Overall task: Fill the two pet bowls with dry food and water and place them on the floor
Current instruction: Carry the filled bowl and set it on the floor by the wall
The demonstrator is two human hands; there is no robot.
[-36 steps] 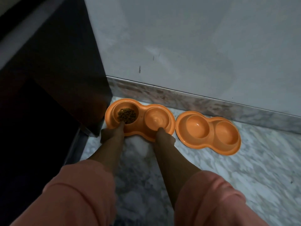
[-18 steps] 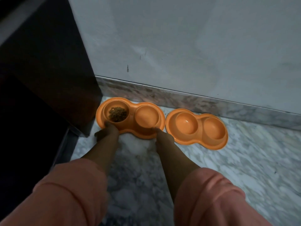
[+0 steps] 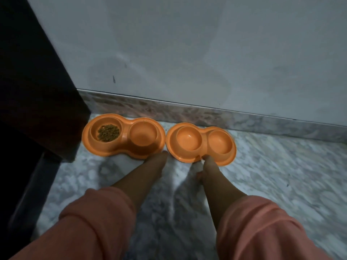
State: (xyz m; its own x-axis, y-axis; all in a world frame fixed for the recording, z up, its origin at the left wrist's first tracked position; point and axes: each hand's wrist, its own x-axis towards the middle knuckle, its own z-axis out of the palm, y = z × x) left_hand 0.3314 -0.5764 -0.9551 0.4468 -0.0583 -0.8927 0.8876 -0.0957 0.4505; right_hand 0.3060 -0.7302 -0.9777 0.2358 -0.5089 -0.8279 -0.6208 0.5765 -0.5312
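Note:
Two orange double pet bowls stand side by side on the marble floor against the wall. The left pet bowl (image 3: 142,152) holds brown dry food (image 3: 108,132) in its left cup; what its right cup holds I cannot tell. Both cups of the right pet bowl (image 3: 227,158) look bare. My left hand (image 3: 156,162) reaches to the near right rim of the left bowl, its fingertips touching it. My right hand (image 3: 206,164) pinches the near rim of the right bowl at its middle. Both hands are blurred.
A dark cabinet (image 3: 37,91) stands at the left, its corner right beside the left bowl. A grey wall (image 3: 206,53) with a marble skirting (image 3: 187,111) runs behind both bowls. Marble floor (image 3: 281,175) stretches to the right and towards me.
Both hands have let go of the left bowl's near rim and shifted right. My left hand is now at that bowl's right end, and my right hand has taken the right bowl's rim.

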